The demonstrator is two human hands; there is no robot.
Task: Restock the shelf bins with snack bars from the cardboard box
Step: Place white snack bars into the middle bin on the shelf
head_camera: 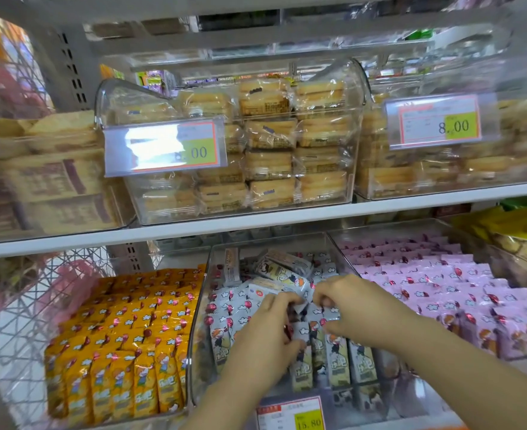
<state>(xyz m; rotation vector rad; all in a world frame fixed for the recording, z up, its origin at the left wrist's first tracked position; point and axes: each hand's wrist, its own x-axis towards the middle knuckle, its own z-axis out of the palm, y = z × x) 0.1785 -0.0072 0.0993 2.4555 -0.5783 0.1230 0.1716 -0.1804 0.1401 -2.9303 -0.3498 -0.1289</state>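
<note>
The clear middle bin (215, 259) on the lower shelf holds pale blue-white snack bars (336, 358), standing in rows at the front and lying loose in a heap (282, 268) at the back. Both my hands are inside this bin. My left hand (265, 339) pinches the top of a blue-white bar among the rows. My right hand (349, 305) grips the top of a neighbouring bar with fingers curled. The cardboard box is not in view.
An orange-bar bin (125, 336) sits to the left and a pink-bar bin (442, 290) to the right. The shelf above carries lidded clear bins of wrapped cakes (268, 150) with price tags. A wire rack (17, 305) stands at far left. A price tag (290, 414) fronts the middle bin.
</note>
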